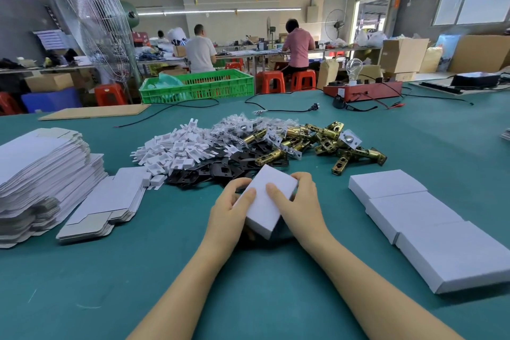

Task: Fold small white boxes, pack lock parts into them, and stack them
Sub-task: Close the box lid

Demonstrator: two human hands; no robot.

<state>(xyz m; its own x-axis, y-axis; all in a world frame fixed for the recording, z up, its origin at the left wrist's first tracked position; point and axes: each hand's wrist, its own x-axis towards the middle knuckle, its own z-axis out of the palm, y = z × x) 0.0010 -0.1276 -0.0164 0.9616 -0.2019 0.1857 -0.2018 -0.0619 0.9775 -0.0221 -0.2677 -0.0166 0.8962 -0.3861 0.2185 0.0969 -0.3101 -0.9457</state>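
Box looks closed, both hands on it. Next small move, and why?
Probably carry the white box to the right and set it down by the row of finished boxes. Both the left hand and right hand grip it, it is tilted off the green table, its visible faces look closed, and no lock part is in either hand. The far end is hidden, so this is a guess.

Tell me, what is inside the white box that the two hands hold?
Nothing inside can be seen. The white box looks closed, and the left hand and right hand grip its sides. Whether lock parts are already packed in it stays hidden.
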